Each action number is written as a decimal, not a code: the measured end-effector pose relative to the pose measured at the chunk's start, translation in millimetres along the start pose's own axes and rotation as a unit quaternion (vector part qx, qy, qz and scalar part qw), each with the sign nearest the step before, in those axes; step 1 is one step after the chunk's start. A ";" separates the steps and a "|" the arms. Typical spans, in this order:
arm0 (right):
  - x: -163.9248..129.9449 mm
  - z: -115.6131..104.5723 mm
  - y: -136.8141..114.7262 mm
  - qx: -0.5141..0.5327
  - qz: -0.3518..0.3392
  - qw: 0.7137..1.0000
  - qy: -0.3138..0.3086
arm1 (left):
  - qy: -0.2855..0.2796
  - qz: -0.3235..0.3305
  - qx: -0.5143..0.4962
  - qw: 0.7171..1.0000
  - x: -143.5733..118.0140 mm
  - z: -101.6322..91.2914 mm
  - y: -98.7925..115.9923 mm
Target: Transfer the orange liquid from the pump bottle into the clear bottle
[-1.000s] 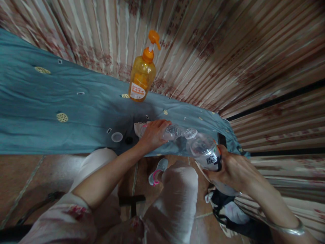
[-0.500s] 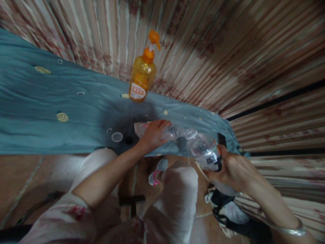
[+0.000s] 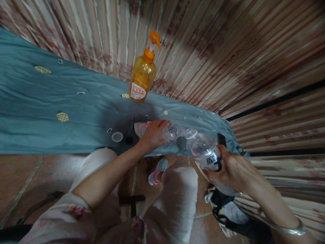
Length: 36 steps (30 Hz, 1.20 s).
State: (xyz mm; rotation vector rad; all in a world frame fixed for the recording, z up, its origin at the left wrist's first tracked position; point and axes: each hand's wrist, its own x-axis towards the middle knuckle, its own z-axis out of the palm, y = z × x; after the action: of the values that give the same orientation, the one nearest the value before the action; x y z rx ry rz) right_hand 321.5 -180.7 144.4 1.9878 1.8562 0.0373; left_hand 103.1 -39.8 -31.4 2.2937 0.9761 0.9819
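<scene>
My left hand (image 3: 155,134) is wrapped round a small clear plastic bottle (image 3: 174,132), which stands on the cloth with its neck toward the right. My right hand (image 3: 224,164) grips a larger clear plastic bottle (image 3: 203,149) with a QR code on its label, tilted so its mouth meets the small bottle's mouth. Whether liquid runs between them I cannot make out. To the left of my left hand lie a round translucent cap (image 3: 117,137) and a small black cap (image 3: 129,140). Part of the small bottle is hidden behind my fingers.
An orange pump bottle (image 3: 142,78) stands at the back of the teal cloth (image 3: 86,105), against the pleated curtain (image 3: 101,40). A dark flat object (image 3: 221,139) lies beyond my right hand. A bag (image 3: 228,210) is on the floor at lower right.
</scene>
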 end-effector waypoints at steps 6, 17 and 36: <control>0.2 -0.5 -1.2 0.004 0.004 1.000 0.002 | -0.009 -0.008 0.002 1.000 0.3 -1.3 1.7; 0.2 -0.2 -0.6 -0.005 0.007 1.000 -0.008 | -0.012 -0.012 -0.005 1.000 1.5 -4.0 4.3; -0.3 0.5 -0.9 -0.013 0.011 1.000 -0.017 | -0.015 -0.011 0.009 1.000 1.1 -3.1 3.5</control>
State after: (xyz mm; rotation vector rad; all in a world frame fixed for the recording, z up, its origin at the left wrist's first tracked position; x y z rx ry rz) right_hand 320.8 -181.1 143.7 1.9790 1.8028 0.0341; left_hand 102.8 -40.8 -26.7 2.3006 0.9998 0.9309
